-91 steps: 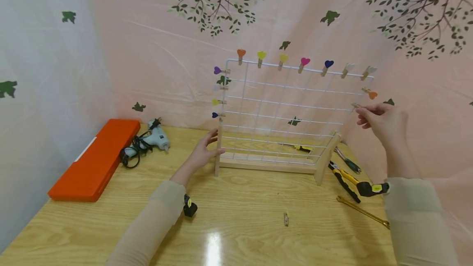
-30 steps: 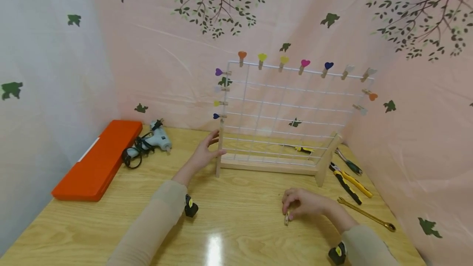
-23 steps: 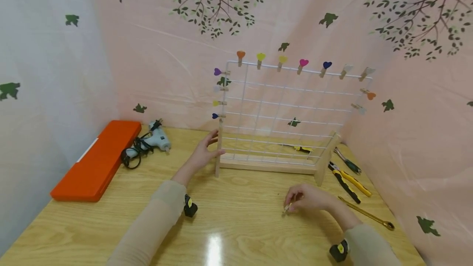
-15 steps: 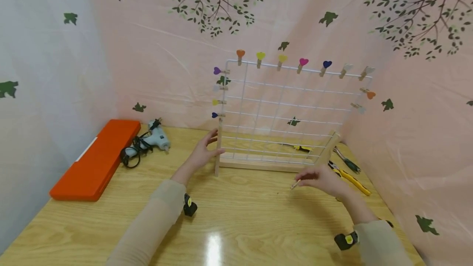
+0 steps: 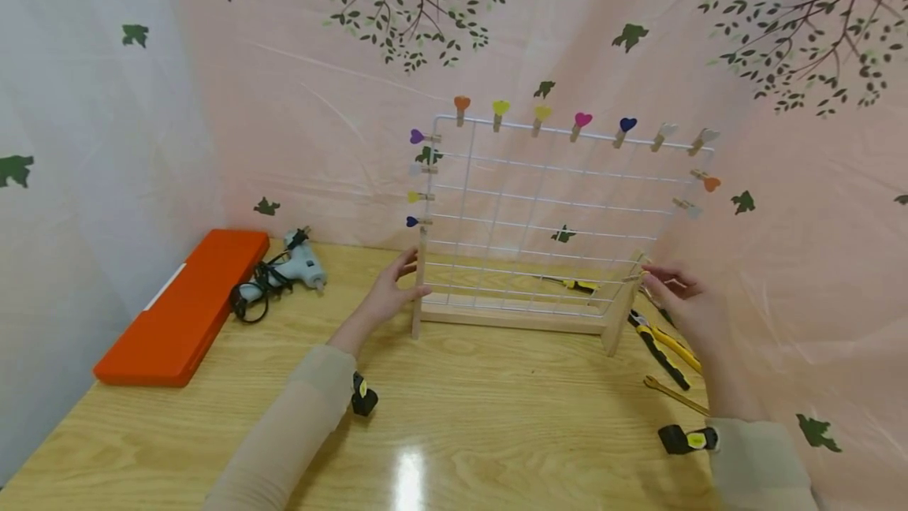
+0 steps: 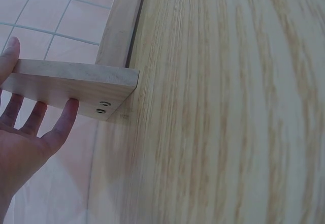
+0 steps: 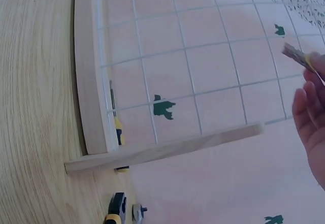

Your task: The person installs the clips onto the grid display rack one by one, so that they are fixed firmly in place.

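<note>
A white wire grid (image 5: 539,195) stands in a wooden base, with small heart-topped clothespins along its top and both sides. My left hand (image 5: 386,290) grips the left wooden upright, thumb on the near side and fingers behind; the left wrist view shows the upright (image 6: 76,79) between thumb and fingers. My right hand (image 5: 684,302) pinches a small wooden clothespin beside the grid's lower right edge, just above the right wooden leg (image 5: 620,310). In the right wrist view that clothespin (image 7: 297,56) points toward the wires, its heart end hidden by the fingers.
An orange case (image 5: 180,306) and a glue gun (image 5: 301,262) with a coiled cord lie at the left. Right of the stand lie yellow-black pliers (image 5: 660,349) and a golden wrench (image 5: 674,394). A yellow-handled screwdriver (image 5: 580,285) lies behind the grid.
My right hand left a white-heart clothespin on the grid's right edge, picked another clothespin off the table, and brought it up and right to the grid. The left hand stays put.
</note>
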The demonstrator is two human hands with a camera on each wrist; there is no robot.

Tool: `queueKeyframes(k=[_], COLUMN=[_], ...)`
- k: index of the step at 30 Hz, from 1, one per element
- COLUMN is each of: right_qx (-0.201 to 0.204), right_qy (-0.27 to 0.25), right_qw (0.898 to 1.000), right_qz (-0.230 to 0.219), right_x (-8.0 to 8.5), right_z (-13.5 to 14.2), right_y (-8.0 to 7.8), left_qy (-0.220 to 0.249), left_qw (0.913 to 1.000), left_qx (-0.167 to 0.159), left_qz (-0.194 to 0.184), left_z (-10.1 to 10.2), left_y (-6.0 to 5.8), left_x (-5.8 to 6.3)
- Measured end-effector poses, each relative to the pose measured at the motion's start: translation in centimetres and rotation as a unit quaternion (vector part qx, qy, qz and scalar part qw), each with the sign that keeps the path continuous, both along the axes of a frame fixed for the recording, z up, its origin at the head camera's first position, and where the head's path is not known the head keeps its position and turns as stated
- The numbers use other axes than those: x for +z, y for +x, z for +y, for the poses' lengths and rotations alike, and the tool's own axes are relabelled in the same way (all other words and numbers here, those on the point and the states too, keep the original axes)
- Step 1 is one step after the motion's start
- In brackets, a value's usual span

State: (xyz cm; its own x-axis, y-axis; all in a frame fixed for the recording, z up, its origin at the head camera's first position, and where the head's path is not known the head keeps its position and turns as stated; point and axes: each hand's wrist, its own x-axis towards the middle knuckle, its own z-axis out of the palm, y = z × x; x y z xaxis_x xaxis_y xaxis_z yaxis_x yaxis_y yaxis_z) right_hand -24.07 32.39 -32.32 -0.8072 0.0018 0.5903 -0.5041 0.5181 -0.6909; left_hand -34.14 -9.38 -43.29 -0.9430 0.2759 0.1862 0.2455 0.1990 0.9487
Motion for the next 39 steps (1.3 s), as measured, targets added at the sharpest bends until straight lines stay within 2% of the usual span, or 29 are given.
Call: queueKeyframes(k=[4, 8, 12, 17, 20, 22, 28, 36, 39], right_qx=[-0.089, -0.129, -0.169, -0.176, -0.170, -0.179, -0.215, -0.228, -0.228], right_qy=[-0.049, -0.104, -0.154, -0.203, -0.221, -0.239, -0.223, -0.193, -0.203], right_qw=[0.993, 0.981, 0.961, 0.937, 0.928, 0.921, 0.916, 0.922, 0.924], right_qz=[0.054, 0.103, 0.155, 0.224, 0.249, 0.251, 0.256, 0.245, 0.232], right_x=[0.9, 0.4, -0.5, -0.6, -0.4, -0.5, -1.4, -1.8, -1.9], right_z=[-0.2, 0.8, 1.8, 1.2, 0.5, 0.2, 0.5, 0.4, 0.3], right_y=[0.2, -1.0, -2.7, -3.9, -4.2, -4.7, -6.6, -7.0, -7.2], left_qy=[-0.001, -0.004, -0.006, 0.000, 0.001, 0.001, 0.004, -0.007, -0.008], left_qw=[1.0000, 1.0000, 1.0000, 1.0000, 1.0000, 1.0000, 1.0000, 1.0000, 1.0000], left_qx=[0.003, 0.002, 0.002, -0.003, -0.004, -0.006, -0.002, 0.004, 0.002], left_qz=[-0.004, -0.004, -0.004, -0.008, -0.007, -0.004, 0.000, -0.002, -0.001], left_z=[0.0, 0.1, 0.1, 0.0, -0.1, -0.1, 0.0, 0.1, 0.0], left_y=[0.1, 0.1, 0.1, 0.1, 0.0, 0.0, 0.1, 0.2, 0.2], left_x=[0.0, 0.0, 0.1, 0.1, 0.0, 0.0, 0.1, 0.0, 0.0])
